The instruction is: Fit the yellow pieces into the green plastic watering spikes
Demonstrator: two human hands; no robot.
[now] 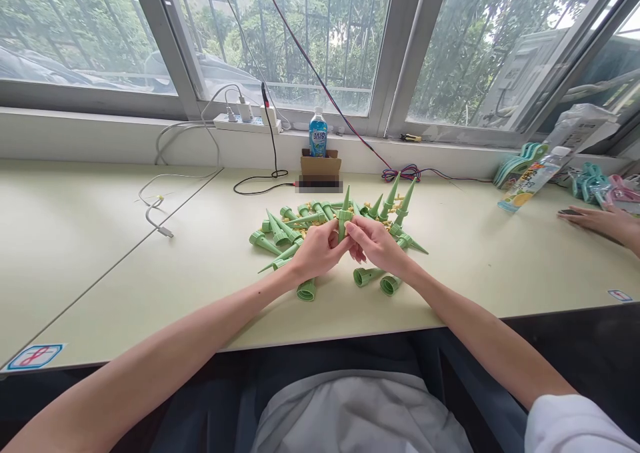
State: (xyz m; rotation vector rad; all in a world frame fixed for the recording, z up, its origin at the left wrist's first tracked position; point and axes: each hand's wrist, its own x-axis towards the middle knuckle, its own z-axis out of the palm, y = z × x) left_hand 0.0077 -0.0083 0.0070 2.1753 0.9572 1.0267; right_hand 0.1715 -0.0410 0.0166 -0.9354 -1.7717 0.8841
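Note:
Near the middle of the table, a green plastic plant watering spike (343,216) is held upright, its point up. My left hand (321,248) is closed around its lower part. My right hand (376,241) pinches at the same spike from the right, thumb against its side; whether a small part sits between those fingers is hidden. Around and behind both hands lies a loose pile of more green spikes (281,230), with small yellow valve pieces (399,201) among them. Three spikes lie closer to me, including one with its open threaded end (306,290) facing me.
Behind the pile, a blue-labelled bottle (318,133) stands at a small cardboard box (320,166). A power strip (245,121) and cables (160,203) are to the left. At right are a tilted drink bottle (534,178), green plastic pieces (520,163) and another person's hand (603,221) on a dark object.

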